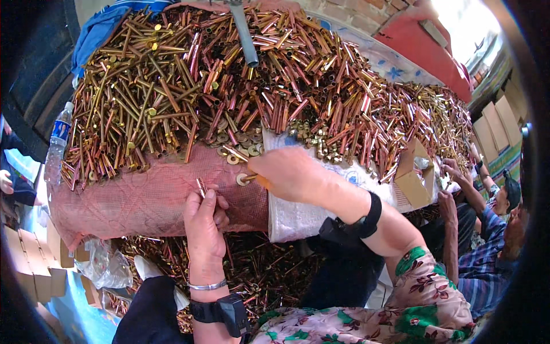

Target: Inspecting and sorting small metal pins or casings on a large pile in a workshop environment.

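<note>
My left hand (207, 223) is closed, its thumb and fingers pinching a short shiny metal sleeve (200, 186) that points up and away. To its right, my right hand (292, 172) reaches across the pink cloth with its fingers bent down. A round brass-coloured washer (243, 179) is at its fingertips; whether they grip it or something beside it is hidden. Just beyond lie loose washers (232, 159) and a copper-coloured tube (235, 152). A large heap of golden bolts (160, 86) and copper-coloured sleeves (344, 97) covers the table behind both hands.
Small nuts (326, 146) lie beyond a white towel (295, 218). A grey pipe (245, 37) stands over the heap. A plastic bottle (57, 140) is at left, an open carton (413, 178) at right. Another person's hands (450, 189) work farther right. More metal parts (269, 269) lie below.
</note>
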`<state>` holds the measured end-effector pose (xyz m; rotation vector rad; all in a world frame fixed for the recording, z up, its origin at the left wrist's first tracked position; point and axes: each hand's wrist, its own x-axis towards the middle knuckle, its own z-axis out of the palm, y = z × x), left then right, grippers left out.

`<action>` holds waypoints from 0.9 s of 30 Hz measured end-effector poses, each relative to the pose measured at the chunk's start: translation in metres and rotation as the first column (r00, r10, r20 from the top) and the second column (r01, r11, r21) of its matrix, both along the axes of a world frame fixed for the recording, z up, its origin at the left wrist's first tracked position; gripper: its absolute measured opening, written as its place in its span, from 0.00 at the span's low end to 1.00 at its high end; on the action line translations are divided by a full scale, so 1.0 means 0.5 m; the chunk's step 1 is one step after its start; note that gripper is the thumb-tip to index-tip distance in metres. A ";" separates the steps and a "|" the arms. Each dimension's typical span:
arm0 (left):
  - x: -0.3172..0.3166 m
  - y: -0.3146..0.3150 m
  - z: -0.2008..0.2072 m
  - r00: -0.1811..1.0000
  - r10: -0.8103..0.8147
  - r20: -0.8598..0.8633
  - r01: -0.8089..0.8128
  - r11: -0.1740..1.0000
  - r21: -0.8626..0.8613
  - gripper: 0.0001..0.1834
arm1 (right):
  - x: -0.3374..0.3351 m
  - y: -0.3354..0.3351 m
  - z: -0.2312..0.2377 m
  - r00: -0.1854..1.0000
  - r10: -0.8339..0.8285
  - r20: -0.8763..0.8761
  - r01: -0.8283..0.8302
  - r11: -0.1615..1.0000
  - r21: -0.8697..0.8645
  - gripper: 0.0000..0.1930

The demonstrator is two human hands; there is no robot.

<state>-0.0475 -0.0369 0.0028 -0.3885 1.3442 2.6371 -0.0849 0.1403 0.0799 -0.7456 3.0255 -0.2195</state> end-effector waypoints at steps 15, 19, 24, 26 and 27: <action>0.006 0.003 0.013 0.999 -0.043 -0.005 0.043 0.999 -0.006 0.08 | -0.047 0.014 -0.019 0.902 0.143 0.408 -0.120 0.990 -0.080 0.21; 0.004 -0.017 0.012 0.995 -0.098 -0.006 0.096 0.962 0.254 0.11 | -0.012 0.012 -0.017 0.931 0.108 0.348 -0.027 0.972 -0.232 0.21; 0.001 -0.020 -0.005 0.995 -0.098 -0.012 0.096 0.923 0.373 0.11 | -0.009 0.022 -0.024 0.948 0.121 0.295 -0.027 0.952 -0.305 0.19; 0.005 -0.015 -0.004 1.000 -0.022 0.009 0.017 0.927 0.375 0.11 | 0.020 0.021 -0.010 0.930 0.085 0.357 0.077 0.906 -0.415 0.18; 0.005 -0.010 0.000 0.999 0.038 0.023 -0.044 0.924 0.379 0.10 | 0.041 0.016 0.004 0.908 0.041 0.416 0.195 0.839 -0.508 0.18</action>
